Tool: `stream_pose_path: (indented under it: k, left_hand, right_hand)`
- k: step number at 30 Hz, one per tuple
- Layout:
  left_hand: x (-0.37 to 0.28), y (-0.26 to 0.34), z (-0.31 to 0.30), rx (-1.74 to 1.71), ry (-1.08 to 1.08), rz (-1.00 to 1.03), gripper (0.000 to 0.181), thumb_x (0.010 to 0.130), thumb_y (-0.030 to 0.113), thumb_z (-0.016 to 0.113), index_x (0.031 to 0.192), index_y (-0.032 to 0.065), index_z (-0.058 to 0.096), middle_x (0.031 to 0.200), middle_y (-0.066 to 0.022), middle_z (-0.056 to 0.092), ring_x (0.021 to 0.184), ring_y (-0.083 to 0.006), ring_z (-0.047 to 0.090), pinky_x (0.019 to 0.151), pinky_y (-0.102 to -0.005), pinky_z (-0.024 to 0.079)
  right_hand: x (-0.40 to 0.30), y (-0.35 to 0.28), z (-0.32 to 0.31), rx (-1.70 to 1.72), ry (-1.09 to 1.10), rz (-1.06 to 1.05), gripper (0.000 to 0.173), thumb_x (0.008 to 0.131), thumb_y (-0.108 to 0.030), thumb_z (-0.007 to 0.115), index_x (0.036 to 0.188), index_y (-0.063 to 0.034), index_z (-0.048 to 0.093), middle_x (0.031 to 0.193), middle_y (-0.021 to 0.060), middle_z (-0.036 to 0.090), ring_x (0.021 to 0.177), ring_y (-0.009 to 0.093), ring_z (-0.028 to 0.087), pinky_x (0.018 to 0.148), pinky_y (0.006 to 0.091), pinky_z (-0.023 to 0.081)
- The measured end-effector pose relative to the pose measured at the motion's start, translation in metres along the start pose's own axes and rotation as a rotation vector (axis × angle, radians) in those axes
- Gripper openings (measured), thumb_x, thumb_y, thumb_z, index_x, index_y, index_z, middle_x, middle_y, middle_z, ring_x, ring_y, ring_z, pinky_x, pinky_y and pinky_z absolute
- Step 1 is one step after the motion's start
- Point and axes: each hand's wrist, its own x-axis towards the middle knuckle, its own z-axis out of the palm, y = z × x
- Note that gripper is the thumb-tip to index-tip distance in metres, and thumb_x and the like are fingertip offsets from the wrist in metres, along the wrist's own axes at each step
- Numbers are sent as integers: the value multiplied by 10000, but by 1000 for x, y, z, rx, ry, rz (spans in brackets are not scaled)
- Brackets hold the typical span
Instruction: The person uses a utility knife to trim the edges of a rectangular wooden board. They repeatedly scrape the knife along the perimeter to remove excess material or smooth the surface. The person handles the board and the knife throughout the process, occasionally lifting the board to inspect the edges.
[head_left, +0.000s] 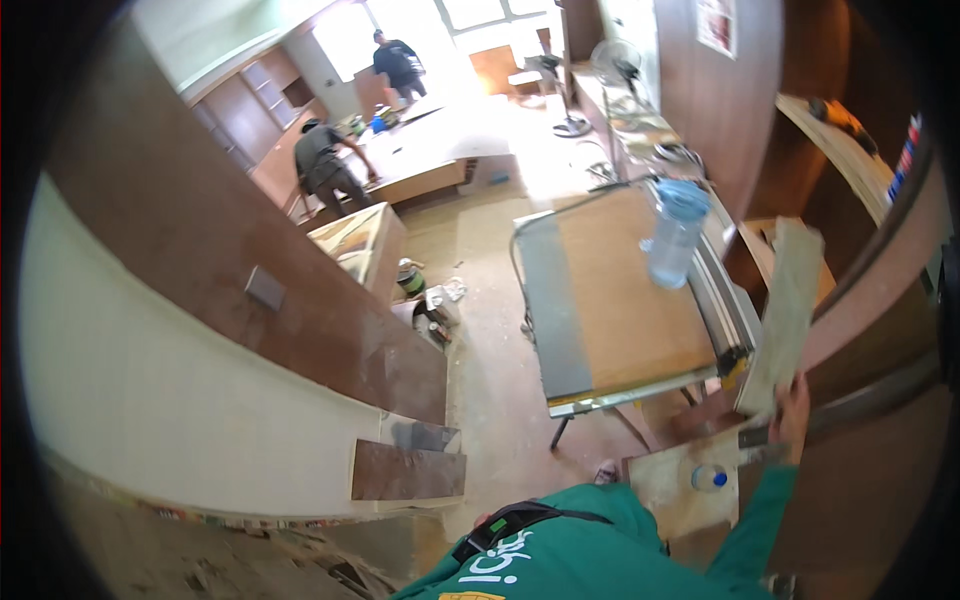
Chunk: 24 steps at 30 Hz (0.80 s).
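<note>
My right hand, at the end of a green sleeve, grips the lower end of a long pale board that stands tilted at the right. Left of the board is a table saw with a brown sheet on its top. On that top rests a large clear water jug with a blue lid. A small plastic bottle with a blue cap lies on a pale panel below my right hand. My left hand is out of view.
Two people are at the back, one bent over a low wooden platform. An orange power tool lies on a shelf at right. Cans and containers stand along the left wall. Fans are at the back right.
</note>
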Motion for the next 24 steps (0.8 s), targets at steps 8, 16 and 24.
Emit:
stream_pose_path:
  k: [8,16,24]
  left_hand:
    - [29,-24,-40,-107,-155,119,326,936,283,701,1042,-25,698,983,-144,735,889,-203,705,795,-351,589]
    - [-7,-55,-70,-240,57,-110,298,965,328,651,1146,93,621,1018,-78,669,847,-234,709,655,-382,596]
    - [-53,-131,-118,629,-58,-6,394,976,367,646,1251,88,601,1126,-85,691,908,-220,707,763,-387,577]
  right_hand:
    - [-195,2,77,-19,-76,366,648,739,-93,767,1336,10,538,1127,90,679,1007,199,658,917,337,528]
    - [-298,98,89,-521,-483,726,595,770,-142,772,1295,32,550,1121,161,681,1003,259,667,901,370,535]
    - [-366,332,14,-1194,-1029,857,697,790,-390,752,1341,-12,553,1253,219,666,1113,340,649,949,439,503]
